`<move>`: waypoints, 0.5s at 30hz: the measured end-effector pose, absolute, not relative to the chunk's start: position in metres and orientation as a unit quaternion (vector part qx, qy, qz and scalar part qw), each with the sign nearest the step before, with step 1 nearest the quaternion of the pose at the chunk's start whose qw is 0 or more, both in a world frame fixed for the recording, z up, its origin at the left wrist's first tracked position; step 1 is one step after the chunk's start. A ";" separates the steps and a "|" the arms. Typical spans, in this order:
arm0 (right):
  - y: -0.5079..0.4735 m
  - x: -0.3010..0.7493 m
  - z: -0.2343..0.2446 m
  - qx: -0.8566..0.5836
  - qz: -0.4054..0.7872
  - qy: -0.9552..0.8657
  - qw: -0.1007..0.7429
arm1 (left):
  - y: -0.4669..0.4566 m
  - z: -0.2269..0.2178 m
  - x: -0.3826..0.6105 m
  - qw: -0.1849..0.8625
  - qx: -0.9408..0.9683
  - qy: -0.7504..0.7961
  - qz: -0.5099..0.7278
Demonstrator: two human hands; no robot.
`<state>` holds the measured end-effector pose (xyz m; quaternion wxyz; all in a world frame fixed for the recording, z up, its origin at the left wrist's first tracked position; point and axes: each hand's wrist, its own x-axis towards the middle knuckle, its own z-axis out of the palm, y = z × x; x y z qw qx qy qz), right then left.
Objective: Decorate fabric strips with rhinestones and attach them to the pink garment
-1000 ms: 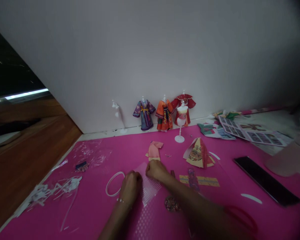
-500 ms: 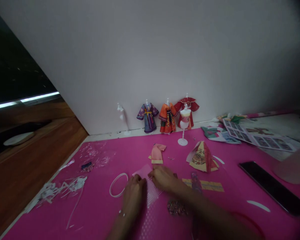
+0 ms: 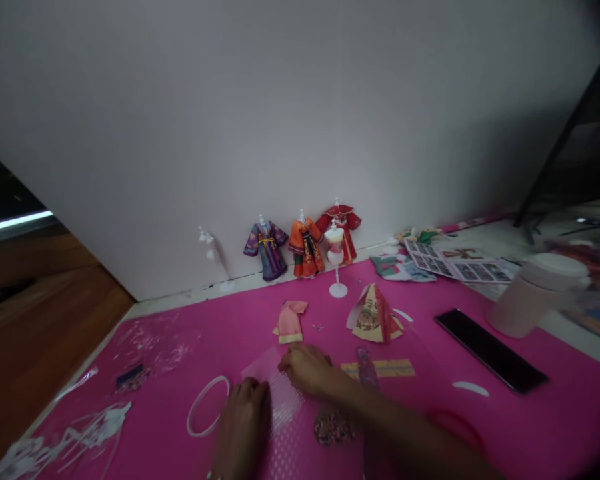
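Observation:
A translucent sheet with a dotted pattern point(image 3: 281, 403) lies between my two hands on the pink table cover. My left hand point(image 3: 243, 417) has its fingers curled at the sheet's left edge. Higher up, my right hand point(image 3: 305, 369) pinches the sheet, its fingertips close together. Just beyond it lies a small pink doll robe with a cream hem point(image 3: 291, 322). A white ring point(image 3: 207, 407) rests left of my left hand. Under my right forearm are a bag of small beads point(image 3: 334, 427) and a yellow strip crossed by a purple piece point(image 3: 394, 368).
Small dress forms in purple point(image 3: 267, 247), orange point(image 3: 306, 247) and red robes point(image 3: 347, 233) stand along the wall, with a stemmed form point(image 3: 337, 260) before them. A folded skirt point(image 3: 373, 317), a phone point(image 3: 490, 350) and a bottle point(image 3: 535, 293) are at right. White straps point(image 3: 87, 437) lie left.
My view has turned to the right, so everything sits further left and the whole bottle shows. Both hands stay at the sheet, with only slight finger movement.

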<state>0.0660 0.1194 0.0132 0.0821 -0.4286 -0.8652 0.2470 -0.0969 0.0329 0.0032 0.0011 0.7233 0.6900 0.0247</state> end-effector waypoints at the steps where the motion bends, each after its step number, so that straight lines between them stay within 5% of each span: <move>1: 0.119 0.067 0.015 -0.430 0.250 -0.863 0.087 | 0.034 0.004 -0.097 -0.002 0.723 0.690 0.021; 15: 0.082 0.187 0.053 -0.432 0.272 -0.815 0.274 | 0.044 0.020 -0.100 -0.001 0.722 0.691 0.013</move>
